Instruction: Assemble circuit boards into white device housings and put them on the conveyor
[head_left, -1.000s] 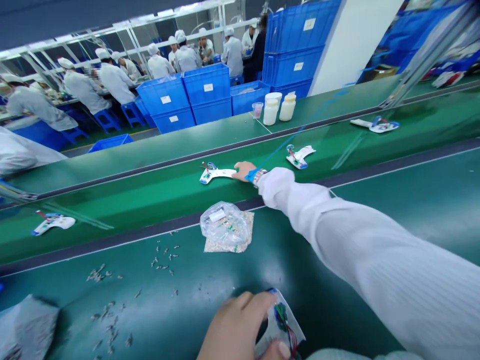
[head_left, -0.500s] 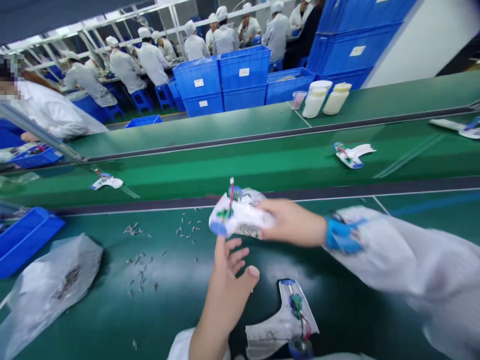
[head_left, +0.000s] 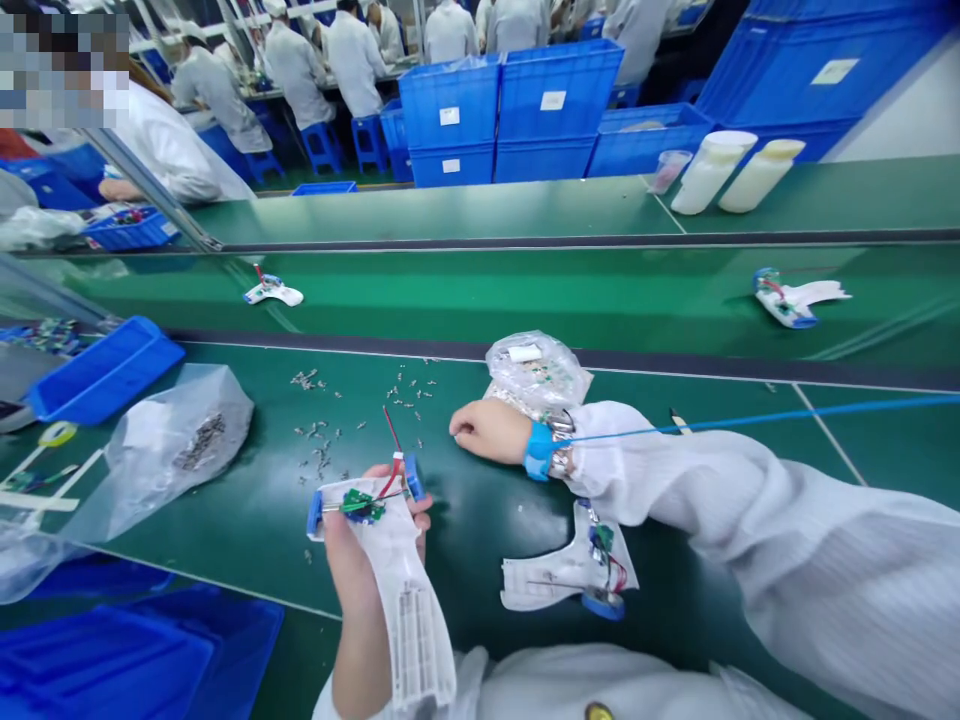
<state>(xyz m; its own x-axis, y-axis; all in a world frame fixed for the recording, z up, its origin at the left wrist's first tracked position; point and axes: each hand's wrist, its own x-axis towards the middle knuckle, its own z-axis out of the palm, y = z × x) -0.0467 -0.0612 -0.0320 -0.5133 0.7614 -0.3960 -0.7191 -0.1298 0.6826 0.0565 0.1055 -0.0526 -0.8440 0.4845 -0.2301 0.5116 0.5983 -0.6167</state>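
Note:
My left hand is closed around a white plastic housing half that carries a green circuit board and red wire at its top end. My right hand rests curled on the green table mat beside several small loose screws; whether its fingers pinch anything is hidden. A blue wrist strap with a blue cord runs off to the right. A second white housing half with wiring lies on the mat under my right forearm. A clear bag of parts sits just beyond my right hand.
A clear bag of screws and a blue tray lie at left. Two more housings ride the green conveyor belt. White bottles, blue crates and seated workers in white are beyond.
My right hand brought a housing from the belt and passed it to my left hand, which now holds it upright. My right hand has dropped to the mat near the screws.

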